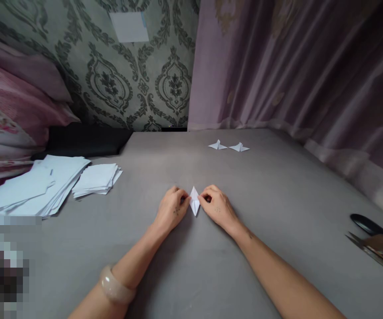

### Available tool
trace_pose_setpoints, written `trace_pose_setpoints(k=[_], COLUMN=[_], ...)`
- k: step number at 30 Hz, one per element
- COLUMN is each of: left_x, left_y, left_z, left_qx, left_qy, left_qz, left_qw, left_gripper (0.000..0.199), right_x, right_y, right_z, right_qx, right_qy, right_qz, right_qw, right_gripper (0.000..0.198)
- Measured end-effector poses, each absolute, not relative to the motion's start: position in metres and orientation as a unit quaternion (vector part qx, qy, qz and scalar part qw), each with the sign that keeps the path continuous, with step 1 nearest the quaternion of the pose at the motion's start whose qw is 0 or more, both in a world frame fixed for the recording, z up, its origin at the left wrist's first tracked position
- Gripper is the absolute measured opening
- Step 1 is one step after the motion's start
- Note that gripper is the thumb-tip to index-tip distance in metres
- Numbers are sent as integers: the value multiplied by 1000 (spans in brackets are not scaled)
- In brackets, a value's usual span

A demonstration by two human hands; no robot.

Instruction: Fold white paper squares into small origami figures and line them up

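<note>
A small piece of folded white paper (195,204), shaped like a narrow diamond with a crease down its lower half, is between my two hands over the grey table. My left hand (174,204) pinches its left edge between thumb and forefinger. On the opposite edge, my right hand (218,206) pinches it the same way. The other fingers of both hands are curled in. Farther back on the table stand two finished-looking folded paper birds, the left paper crane (218,145) and the right paper crane (239,147), side by side.
At the left lie a stack of large white sheets (61,177) and a pile of small square papers (96,178). Behind them is a black flat item (88,139). Scissors (370,252) and a black-handled object (367,223) lie at the right edge. Curtains border the table.
</note>
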State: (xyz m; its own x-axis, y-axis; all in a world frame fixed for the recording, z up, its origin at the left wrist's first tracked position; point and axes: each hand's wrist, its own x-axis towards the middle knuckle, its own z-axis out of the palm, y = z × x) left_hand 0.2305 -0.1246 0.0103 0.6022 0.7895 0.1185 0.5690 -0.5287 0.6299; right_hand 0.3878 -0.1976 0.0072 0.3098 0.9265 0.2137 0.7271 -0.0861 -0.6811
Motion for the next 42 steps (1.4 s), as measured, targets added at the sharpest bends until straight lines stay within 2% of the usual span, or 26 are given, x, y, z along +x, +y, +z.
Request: trace_pose_setpoints(k=[6,9,13,16,20,23,27,33,42], left_x=[230,231,231,228,222,218,216,224,233], left_y=[-124,-127,-132,-135,-139,-142,-143,-133,-126], left_z=[4,7,13,14,16,19,23,15,4], left_qx=[870,898,943,957,958,951,937,873,821], left_qy=[375,335,264,245,240,253,270,349,413], left_qz=[220,209,150,116,108,128,156,234,243], left_qw=[233,197,136,105,111,124,156,246,310], left_gripper=[9,15,28,32,32,33,33,18,6], right_x=[387,387,385,383,381,383,386,388,386], right_y=[-199,-200,-206,-214,-222,-226,-228,-226,-222], right_z=[8,11,17,22,26,27,28,27,19], right_qx=[-730,-722,-679,-667,-662,-665,-672,-688,-694], right_qy=[-577,-593,-659,-700,-731,-733,-725,-694,-655], right_qz=[119,116,111,74,21,13,20,42,72], right_qw=[346,338,304,242,163,145,154,207,290], right_gripper=[9,5,23,32,40,42,39,36,32])
